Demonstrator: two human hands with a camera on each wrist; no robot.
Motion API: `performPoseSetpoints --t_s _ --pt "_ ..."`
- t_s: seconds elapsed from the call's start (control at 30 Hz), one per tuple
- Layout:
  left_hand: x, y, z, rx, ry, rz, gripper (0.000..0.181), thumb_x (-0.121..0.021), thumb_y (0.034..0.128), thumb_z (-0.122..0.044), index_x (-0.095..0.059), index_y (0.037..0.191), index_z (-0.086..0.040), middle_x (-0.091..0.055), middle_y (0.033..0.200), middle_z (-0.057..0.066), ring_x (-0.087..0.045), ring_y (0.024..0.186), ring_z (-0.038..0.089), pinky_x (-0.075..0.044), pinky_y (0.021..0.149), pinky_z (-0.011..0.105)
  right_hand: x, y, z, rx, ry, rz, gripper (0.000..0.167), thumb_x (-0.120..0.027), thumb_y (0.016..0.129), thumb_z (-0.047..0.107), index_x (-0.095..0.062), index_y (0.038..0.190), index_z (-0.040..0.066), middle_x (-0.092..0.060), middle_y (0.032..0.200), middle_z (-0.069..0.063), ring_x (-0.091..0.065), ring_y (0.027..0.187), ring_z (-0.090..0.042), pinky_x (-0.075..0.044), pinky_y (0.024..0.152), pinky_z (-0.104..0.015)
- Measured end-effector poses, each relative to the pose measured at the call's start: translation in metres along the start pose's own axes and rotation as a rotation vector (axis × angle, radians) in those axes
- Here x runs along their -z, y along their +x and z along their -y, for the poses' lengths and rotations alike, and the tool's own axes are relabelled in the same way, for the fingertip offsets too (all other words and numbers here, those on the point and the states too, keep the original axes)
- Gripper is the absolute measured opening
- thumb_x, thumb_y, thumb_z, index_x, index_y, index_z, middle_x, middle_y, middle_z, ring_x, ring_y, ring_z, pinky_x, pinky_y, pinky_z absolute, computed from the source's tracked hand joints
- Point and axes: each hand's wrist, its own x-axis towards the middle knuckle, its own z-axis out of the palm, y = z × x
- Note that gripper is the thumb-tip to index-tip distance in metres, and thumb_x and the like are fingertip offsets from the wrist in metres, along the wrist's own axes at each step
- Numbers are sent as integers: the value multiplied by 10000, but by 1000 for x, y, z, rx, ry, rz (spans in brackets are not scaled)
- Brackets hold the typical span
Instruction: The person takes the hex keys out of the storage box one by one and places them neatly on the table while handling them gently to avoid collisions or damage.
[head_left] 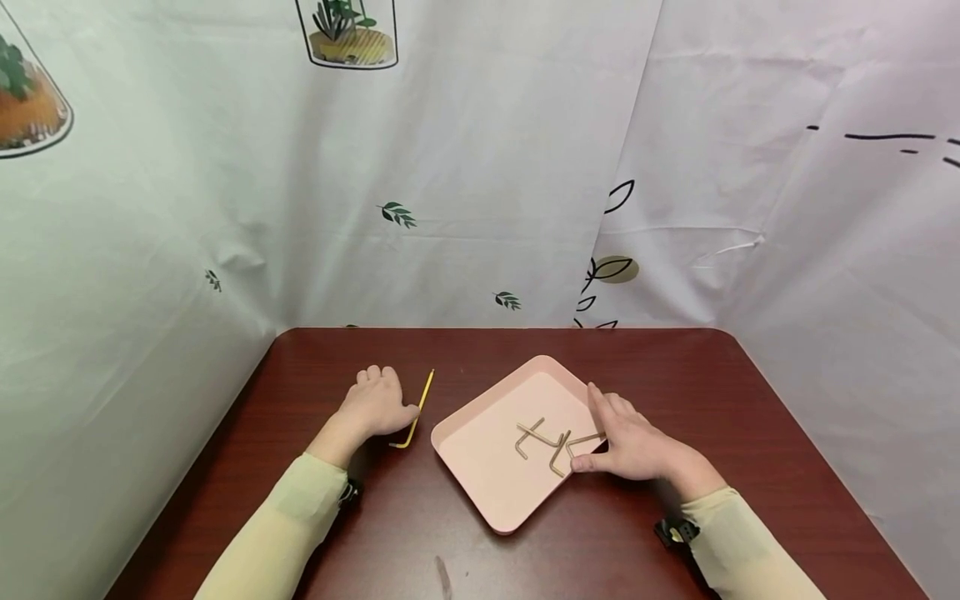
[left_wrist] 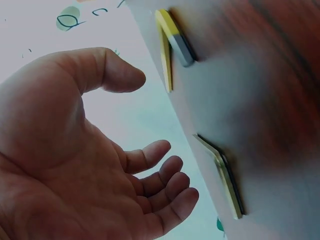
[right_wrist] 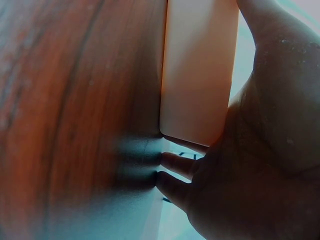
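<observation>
My left hand [head_left: 377,405] is held over the left part of the table, thumb apart and fingers loosely bent, with nothing in it. A yellow L-shaped key [head_left: 424,398] lies by its thumb. The left wrist view shows this yellow key [left_wrist: 167,50] and a brass-coloured key [left_wrist: 226,181] on the table beyond the fingertips. Around the right corner of a pink tray [head_left: 480,415] my right hand [head_left: 633,442] rests with thumb and fingers spread. Several brass-coloured L-shaped keys [head_left: 542,435] lie in the tray, close to that hand. In the right wrist view the palm is beside the tray's wall [right_wrist: 197,75].
The dark red-brown table [head_left: 420,533] has its back edge against a pale printed curtain [head_left: 465,167]. Curtains also hang at the left and right sides. A small dark mark [head_left: 443,577] shows near the front of the table.
</observation>
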Motion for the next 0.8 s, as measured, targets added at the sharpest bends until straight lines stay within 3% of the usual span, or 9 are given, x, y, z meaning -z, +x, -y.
performPoseSetpoints --t_s 0.37,0.67,0.8 --pt "4 -5 -11 -123 -18 -95 426 -736 888 -354 -502 996 -15 -464 1021 172 -453 1003 400 -455 864 518 -1 0 0 -4 3 5 1346 -862 861 698 -217 1677 -157 -485 1544 -316 -474 1440 -523 -418 1154 -677" --pt "5 -10 -25 -185 -17 -137 367 -716 836 -329 -508 961 -54 -461 1010 143 -453 986 375 -461 877 526 0 0 1 -11 6 7 1345 -864 860 696 -216 1681 -151 -485 1546 -312 -474 1441 -520 -420 1154 -674" --pt "6 -13 -31 -214 -7 -122 347 -692 846 -327 -485 955 -70 -445 1005 123 -430 978 346 -443 866 494 0 0 2 -7 -1 4 1342 -871 857 685 -219 1677 -154 -489 1540 -312 -479 1435 -522 -424 1150 -673"
